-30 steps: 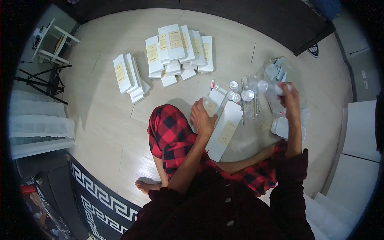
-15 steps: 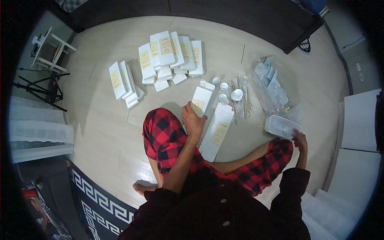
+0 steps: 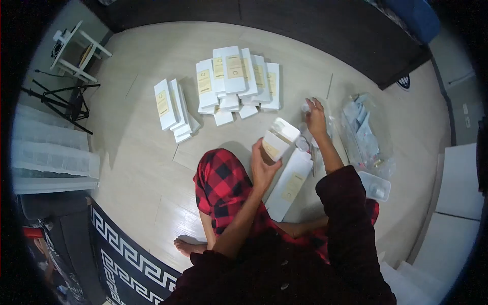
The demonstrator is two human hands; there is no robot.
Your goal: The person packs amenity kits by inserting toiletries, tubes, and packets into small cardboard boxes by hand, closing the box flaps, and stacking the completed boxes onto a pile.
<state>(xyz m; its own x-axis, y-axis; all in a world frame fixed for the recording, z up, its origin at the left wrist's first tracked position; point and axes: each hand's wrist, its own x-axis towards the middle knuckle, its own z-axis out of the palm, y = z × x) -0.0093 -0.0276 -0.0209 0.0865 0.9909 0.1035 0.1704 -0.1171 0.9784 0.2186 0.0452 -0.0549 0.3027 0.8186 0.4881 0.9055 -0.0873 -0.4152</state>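
Observation:
My left hand (image 3: 263, 161) is wrapped round a white box (image 3: 278, 138) with a beige label, its open end tilted up toward the camera. Flat on the floor beside it lies a longer white box (image 3: 292, 189) with a similar label. My right hand (image 3: 315, 116) is to the right and farther forward, fingers closed on a small clear-and-white round item (image 3: 306, 108) too small to make out well. Below that forearm, small round containers (image 3: 302, 144) and thin sticks in clear wrap are partly hidden.
White labelled boxes (image 3: 234, 71) are heaped on the floor ahead, with a smaller stack (image 3: 165, 104) to their left. At the right are a clear plastic bag (image 3: 365, 127) with pale blue packets and a translucent tub (image 3: 375, 187). Dark furniture (image 3: 284, 25) stands at the far edge.
My right hand has moved from the translucent tub forward and left to the small round item. My left hand has tilted its box, so its open end now faces up.

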